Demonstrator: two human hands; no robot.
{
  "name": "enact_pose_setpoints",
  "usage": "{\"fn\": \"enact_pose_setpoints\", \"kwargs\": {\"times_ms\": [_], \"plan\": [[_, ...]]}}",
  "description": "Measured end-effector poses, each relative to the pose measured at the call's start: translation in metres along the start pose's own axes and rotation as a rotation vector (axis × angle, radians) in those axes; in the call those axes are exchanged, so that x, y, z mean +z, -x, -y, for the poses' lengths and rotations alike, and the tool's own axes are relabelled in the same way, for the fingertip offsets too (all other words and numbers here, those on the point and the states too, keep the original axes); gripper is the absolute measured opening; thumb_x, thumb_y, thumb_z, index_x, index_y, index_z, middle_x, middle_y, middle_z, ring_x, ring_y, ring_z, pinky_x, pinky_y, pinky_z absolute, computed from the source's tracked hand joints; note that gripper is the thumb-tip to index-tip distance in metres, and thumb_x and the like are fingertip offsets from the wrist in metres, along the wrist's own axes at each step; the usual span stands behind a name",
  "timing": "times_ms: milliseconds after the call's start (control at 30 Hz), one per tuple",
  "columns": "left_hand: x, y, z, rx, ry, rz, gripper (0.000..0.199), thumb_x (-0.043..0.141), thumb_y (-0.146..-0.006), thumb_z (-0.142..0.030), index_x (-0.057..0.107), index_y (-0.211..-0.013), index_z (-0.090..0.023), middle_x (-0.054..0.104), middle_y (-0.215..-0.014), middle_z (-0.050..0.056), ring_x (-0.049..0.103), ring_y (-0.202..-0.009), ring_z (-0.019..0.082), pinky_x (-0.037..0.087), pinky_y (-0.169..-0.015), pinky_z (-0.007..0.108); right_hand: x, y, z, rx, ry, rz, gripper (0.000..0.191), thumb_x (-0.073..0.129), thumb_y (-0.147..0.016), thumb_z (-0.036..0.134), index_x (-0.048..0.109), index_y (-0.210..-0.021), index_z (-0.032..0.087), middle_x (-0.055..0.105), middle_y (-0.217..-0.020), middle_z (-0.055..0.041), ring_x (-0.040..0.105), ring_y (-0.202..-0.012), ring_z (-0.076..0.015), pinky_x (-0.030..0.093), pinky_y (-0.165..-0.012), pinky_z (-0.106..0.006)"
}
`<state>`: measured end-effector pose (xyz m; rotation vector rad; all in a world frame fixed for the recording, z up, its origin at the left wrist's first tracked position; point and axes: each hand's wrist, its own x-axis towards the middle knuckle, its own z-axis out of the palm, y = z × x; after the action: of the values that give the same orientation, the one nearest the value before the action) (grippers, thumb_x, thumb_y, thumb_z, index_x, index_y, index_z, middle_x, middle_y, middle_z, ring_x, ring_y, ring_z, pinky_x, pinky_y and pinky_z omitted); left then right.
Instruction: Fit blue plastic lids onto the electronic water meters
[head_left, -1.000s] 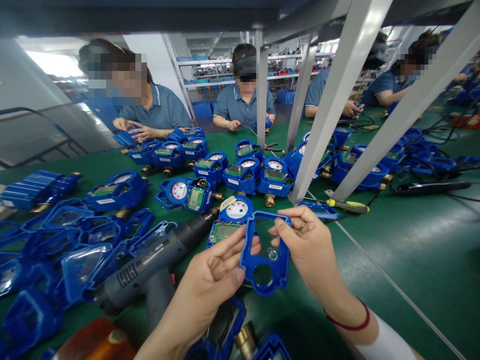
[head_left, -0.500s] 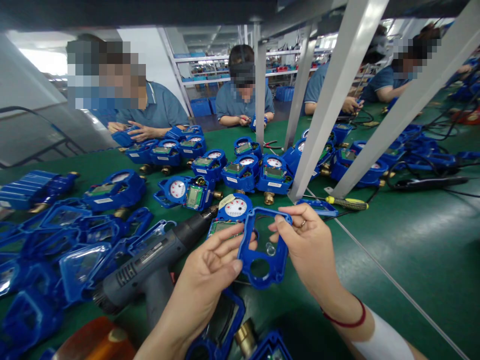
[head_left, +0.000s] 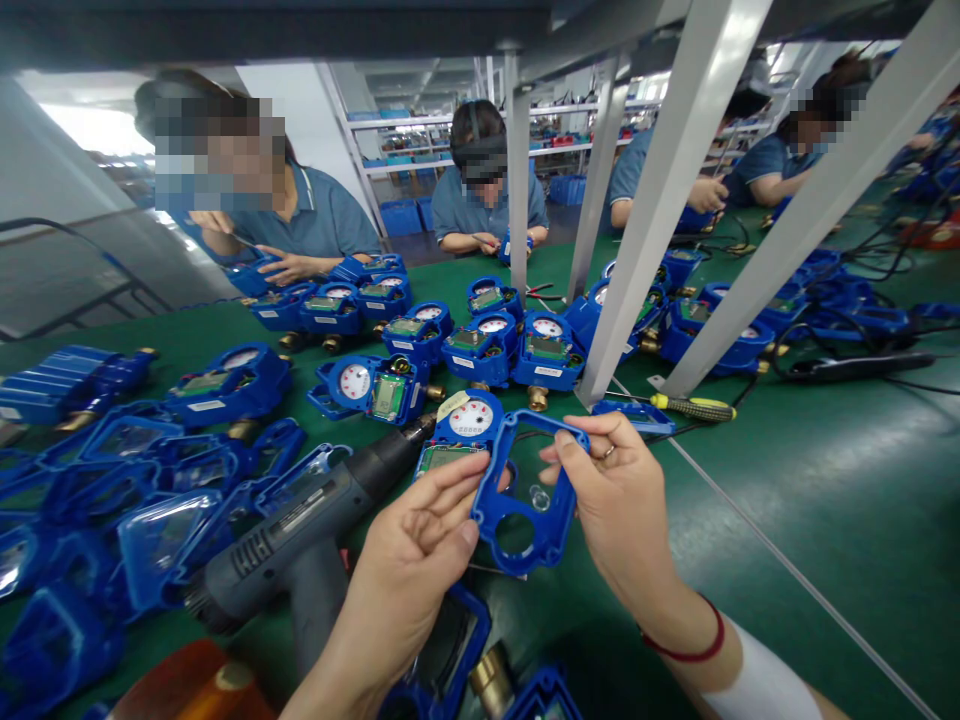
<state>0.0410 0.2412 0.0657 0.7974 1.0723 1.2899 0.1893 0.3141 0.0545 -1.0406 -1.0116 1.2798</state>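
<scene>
Between my two hands is a blue plastic meter cover (head_left: 553,532), held tilted, with a large window and a round hole below it. My left hand (head_left: 416,540) grips its left edge between thumb and fingers. At the upper right edge, my right hand (head_left: 621,500) pinches the rim. Small clear rings (head_left: 538,497) show through the window; what they rest on is unclear. Just behind the cover lies an opened water meter (head_left: 469,418) with a white dial and a green circuit board, partly hidden by my left fingers and the cover.
A heat gun (head_left: 300,530) lies left of my left hand, beside piled blue covers (head_left: 161,540). Several opened meters (head_left: 547,350) stand farther back. White metal posts (head_left: 637,220) rise from the green table (head_left: 765,480). A yellow screwdriver (head_left: 694,407) lies right. Co-workers (head_left: 322,215) sit opposite.
The cover has tilted slightly and shifted a little in my hands, both of which keep their hold. The co-worker at the far left has raised one hand.
</scene>
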Motion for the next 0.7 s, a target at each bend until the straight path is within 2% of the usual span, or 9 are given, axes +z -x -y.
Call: {"fn": "enact_pose_setpoints", "kwargs": {"times_ms": [100,200,333,533,700], "plan": [[0.007,0.001,0.003,0.004,0.049,-0.036,0.045,0.069,-0.081,-0.017,0.055,-0.123,-0.024,0.059,-0.127,0.008,0.053,-0.122,0.021,0.048,-0.095,0.021,0.002,0.002,-0.001,-0.019,-0.014,-0.042,0.018,0.067,-0.082,0.028,0.054,-0.091,0.02,0.068,-0.067,0.0021,0.065,-0.053,-0.0098,0.044,-0.037,-0.012],[0.013,0.001,0.004,0.006,0.081,-0.116,0.046,0.071,-0.078,-0.019,0.056,-0.122,-0.021,0.059,-0.127,0.01,0.053,-0.122,0.025,0.049,-0.093,0.023,0.003,0.004,-0.002,-0.017,-0.034,-0.058,0.019,0.067,-0.081,0.028,0.053,-0.091,0.02,0.068,-0.067,0.0024,0.065,-0.052,-0.0099,0.045,-0.038,-0.013],[0.013,0.001,0.006,0.012,0.051,-0.15,0.047,0.071,-0.077,-0.021,0.057,-0.122,-0.021,0.059,-0.126,0.011,0.052,-0.123,0.027,0.05,-0.092,0.025,0.005,0.006,-0.004,0.005,-0.063,-0.056,0.02,0.067,-0.081,0.028,0.051,-0.091,0.021,0.068,-0.069,0.0026,0.065,-0.052,-0.0102,0.048,-0.04,-0.014],[0.003,0.001,0.009,0.041,-0.036,-0.007,0.054,0.068,-0.08,-0.02,0.051,-0.13,-0.029,0.051,-0.137,0.009,0.046,-0.128,0.025,0.045,-0.099,0.025,0.005,0.005,-0.006,0.005,-0.061,-0.061,0.019,0.066,-0.083,0.028,0.051,-0.093,0.021,0.068,-0.071,0.0023,0.065,-0.054,-0.01,0.051,-0.043,-0.015],[0.0,0.004,-0.002,0.029,-0.02,0.012,0.047,0.065,-0.083,-0.028,0.054,-0.128,-0.023,0.055,-0.133,0.012,0.046,-0.127,0.028,0.044,-0.102,0.032,0.006,0.009,-0.006,0.008,-0.03,-0.026,0.021,0.064,-0.084,0.033,0.049,-0.093,0.021,0.068,-0.071,0.0018,0.066,-0.054,-0.0106,0.043,-0.034,-0.011]]}}
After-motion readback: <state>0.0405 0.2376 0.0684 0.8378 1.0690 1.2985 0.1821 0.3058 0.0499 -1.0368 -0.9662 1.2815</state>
